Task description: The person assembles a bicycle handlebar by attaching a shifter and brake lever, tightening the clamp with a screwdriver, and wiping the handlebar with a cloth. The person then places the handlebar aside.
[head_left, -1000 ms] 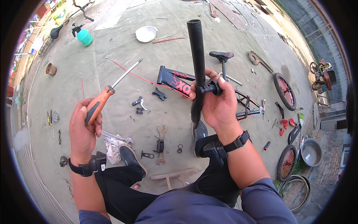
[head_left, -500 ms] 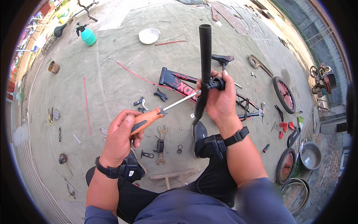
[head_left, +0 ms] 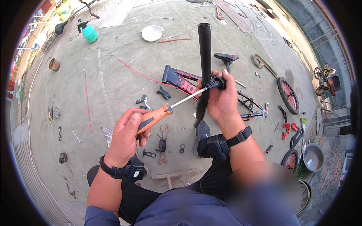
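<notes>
My left hand is closed round the orange and grey handle of a screwdriver. Its metal shaft slants up to the right, and the tip meets the dark clamp fitting on a black bicycle handlebar. My right hand grips this handlebar at the fitting, with the bar standing nearly upright in the picture. Fingers partly hide the fitting, so I cannot tell whether the tip sits in a screw. Behind, a black and red bicycle frame lies on the ground with its saddle.
Small parts lie around, among them a brake lever, a large spanner and red cables. Wheels and a metal basin are at right. A white bowl and green sprayer stand farther off. A low wooden stool is near my legs.
The screwdriver has moved up and right with my left hand, its tip now at the fitting. My right hand still holds the handlebar, which has shifted slightly left.
</notes>
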`<state>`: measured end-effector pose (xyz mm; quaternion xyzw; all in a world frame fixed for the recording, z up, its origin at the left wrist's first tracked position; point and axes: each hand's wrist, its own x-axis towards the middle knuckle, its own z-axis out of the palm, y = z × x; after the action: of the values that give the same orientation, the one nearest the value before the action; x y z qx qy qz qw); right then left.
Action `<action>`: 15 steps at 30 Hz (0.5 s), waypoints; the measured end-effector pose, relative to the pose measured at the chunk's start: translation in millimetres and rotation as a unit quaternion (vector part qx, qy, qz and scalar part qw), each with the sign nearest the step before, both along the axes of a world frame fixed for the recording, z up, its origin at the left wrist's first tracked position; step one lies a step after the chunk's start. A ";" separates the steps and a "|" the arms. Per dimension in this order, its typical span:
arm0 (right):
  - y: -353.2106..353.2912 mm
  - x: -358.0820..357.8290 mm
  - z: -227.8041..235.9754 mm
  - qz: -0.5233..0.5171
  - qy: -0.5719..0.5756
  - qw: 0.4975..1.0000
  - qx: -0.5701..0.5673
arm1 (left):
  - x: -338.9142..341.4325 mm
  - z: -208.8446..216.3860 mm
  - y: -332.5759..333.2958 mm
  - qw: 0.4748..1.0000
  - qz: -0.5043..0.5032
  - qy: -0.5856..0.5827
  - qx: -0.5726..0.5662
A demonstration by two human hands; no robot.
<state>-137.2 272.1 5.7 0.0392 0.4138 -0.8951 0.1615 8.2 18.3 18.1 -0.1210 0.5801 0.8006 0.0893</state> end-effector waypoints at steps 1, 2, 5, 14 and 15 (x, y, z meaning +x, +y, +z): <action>0.3 -0.3 -0.3 0.001 0.001 1.000 0.001 | -0.1 0.0 0.0 1.000 -0.002 0.000 -0.001; 0.8 -0.5 -0.7 0.002 0.002 1.000 0.002 | -0.2 -0.1 0.3 1.000 -0.003 0.005 -0.007; 0.5 -1.0 -0.7 -0.001 -0.009 1.000 0.002 | 1.1 -1.8 1.0 0.999 -0.009 0.031 -0.039; 0.9 -1.7 -1.1 0.001 -0.040 0.999 0.007 | 5.7 -6.0 5.4 0.984 -0.001 0.117 -0.136; 0.1 -1.5 -0.7 -0.004 -0.046 0.999 0.006 | 6.2 -8.2 3.9 0.982 -0.006 0.125 -0.144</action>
<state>-138.8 272.2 5.0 0.0832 0.4114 -0.8903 0.1767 14.3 22.2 9.9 -0.0285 0.6968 0.7167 0.0027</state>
